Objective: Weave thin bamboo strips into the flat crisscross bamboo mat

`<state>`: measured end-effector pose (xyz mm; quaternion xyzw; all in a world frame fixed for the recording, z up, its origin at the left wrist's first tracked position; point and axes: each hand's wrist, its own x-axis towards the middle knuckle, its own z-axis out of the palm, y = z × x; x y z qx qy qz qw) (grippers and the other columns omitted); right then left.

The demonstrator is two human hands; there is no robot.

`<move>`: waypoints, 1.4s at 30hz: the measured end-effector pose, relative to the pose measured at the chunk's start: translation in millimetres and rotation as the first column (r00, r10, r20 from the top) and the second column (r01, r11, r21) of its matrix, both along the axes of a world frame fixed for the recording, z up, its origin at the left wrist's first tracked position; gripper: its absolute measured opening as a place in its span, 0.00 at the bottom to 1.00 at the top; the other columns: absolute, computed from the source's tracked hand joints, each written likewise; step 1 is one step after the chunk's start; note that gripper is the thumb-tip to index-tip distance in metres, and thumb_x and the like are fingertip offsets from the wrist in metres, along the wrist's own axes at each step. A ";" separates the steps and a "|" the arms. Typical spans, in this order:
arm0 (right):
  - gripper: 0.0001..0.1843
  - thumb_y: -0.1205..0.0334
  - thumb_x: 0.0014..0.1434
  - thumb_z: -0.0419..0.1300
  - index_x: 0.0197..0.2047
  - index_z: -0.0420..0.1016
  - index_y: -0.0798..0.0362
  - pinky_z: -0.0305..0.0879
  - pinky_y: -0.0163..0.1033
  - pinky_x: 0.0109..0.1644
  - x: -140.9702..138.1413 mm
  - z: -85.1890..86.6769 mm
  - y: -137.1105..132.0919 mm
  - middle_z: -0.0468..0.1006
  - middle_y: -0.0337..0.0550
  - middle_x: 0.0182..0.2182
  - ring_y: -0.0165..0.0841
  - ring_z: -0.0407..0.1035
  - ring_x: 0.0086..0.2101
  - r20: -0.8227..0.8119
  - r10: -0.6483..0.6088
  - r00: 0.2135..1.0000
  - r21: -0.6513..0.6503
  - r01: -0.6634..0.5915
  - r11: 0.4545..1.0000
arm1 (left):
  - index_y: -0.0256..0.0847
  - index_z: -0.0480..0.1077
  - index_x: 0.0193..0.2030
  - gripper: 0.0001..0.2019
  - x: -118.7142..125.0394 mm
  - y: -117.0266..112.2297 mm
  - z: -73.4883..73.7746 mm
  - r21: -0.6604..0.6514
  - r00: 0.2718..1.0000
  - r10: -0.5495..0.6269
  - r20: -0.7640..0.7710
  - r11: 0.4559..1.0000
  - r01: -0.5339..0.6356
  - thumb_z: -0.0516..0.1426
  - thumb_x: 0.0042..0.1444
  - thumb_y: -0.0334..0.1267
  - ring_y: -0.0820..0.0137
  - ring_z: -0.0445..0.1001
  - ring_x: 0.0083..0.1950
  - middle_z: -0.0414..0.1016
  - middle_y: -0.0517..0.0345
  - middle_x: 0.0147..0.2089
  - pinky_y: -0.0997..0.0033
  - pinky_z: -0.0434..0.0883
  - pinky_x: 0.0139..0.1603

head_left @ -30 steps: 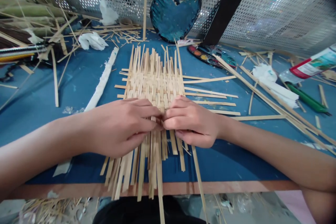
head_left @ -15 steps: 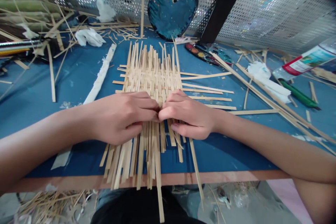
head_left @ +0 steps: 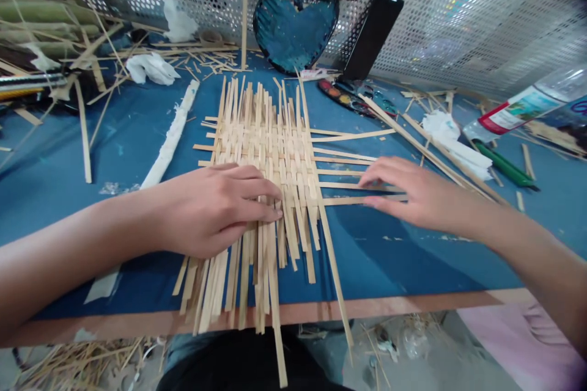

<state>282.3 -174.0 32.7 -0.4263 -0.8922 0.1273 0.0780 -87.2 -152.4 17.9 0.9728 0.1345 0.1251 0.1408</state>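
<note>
- Left hand [head_left: 215,211] lies flat on the lower part of the bamboo-strip weave [head_left: 259,162], fingers loosely together, pressing rather than grasping.
- Right hand [head_left: 424,192] is open with fingers spread, holding nothing, its fingertips at the loose horizontal strips [head_left: 358,185] on the weave's right side.
- Weave lies mid-desk [head_left: 385,263], its long strip ends reaching over the wooden front edge [head_left: 380,307].
- White wrapped strip [head_left: 172,137] lies just left of the weave.
- Beyond it stand a blue heart-shaped panel [head_left: 293,33], a black phone [head_left: 372,27] and a watercolour palette [head_left: 348,98].
- Crumpled tissue [head_left: 454,143] and long bamboo slats [head_left: 426,143] lie to the right.
- Perforated metal screen [head_left: 463,12] bounds the far side.
</note>
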 end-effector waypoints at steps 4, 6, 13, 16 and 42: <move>0.10 0.54 0.73 0.54 0.43 0.73 0.50 0.66 0.46 0.47 16.2 -24.2 -9.4 0.77 0.47 0.41 0.40 0.72 0.43 -0.076 -0.022 0.997 0.025 0.024 0.999 | 0.49 0.75 0.60 0.25 -0.9 1.1 -0.3 -0.010 1.000 -0.012 -0.012 1.000 0.012 0.53 0.59 0.27 0.58 0.73 0.62 0.78 0.54 0.63 0.54 0.66 0.66; 0.11 0.57 0.74 0.52 0.42 0.72 0.50 0.65 0.45 0.47 13.9 -31.7 -9.4 0.76 0.46 0.40 0.39 0.71 0.42 -0.114 0.008 0.993 0.059 -0.001 0.998 | 0.49 0.75 0.61 0.25 -0.6 0.8 0.3 -0.011 1.000 0.002 -0.007 1.000 -0.002 0.53 0.59 0.26 0.58 0.73 0.62 0.78 0.54 0.64 0.54 0.67 0.66; 0.13 0.57 0.75 0.49 0.38 0.69 0.49 0.56 0.45 0.45 4.5 -39.5 -8.7 0.75 0.44 0.37 0.39 0.67 0.38 -0.081 -0.080 0.993 0.114 0.089 0.989 | 0.46 0.75 0.60 0.25 0.3 -0.8 1.2 0.013 1.000 -0.004 -0.016 1.000 0.004 0.51 0.60 0.25 0.58 0.73 0.62 0.78 0.52 0.64 0.54 0.68 0.65; 0.13 0.59 0.75 0.49 0.38 0.67 0.49 0.52 0.45 0.45 0.2 -38.8 -11.4 0.75 0.42 0.37 0.39 0.65 0.39 -0.057 -0.092 0.994 0.122 0.098 0.988 | 0.45 0.74 0.61 0.25 -0.2 -0.3 0.9 0.035 1.000 -0.008 -0.010 0.999 0.008 0.50 0.60 0.26 0.58 0.73 0.62 0.78 0.51 0.64 0.53 0.69 0.64; 0.12 0.63 0.75 0.51 0.37 0.69 0.52 0.57 0.42 0.43 -12.8 -33.9 -10.1 0.77 0.44 0.34 0.37 0.70 0.36 0.084 0.105 0.991 0.340 -0.128 0.932 | 0.47 0.70 0.68 0.27 -3.7 -10.0 -2.7 0.125 0.999 0.017 -0.040 0.992 -0.012 0.51 0.64 0.29 0.57 0.73 0.66 0.75 0.52 0.67 0.52 0.68 0.69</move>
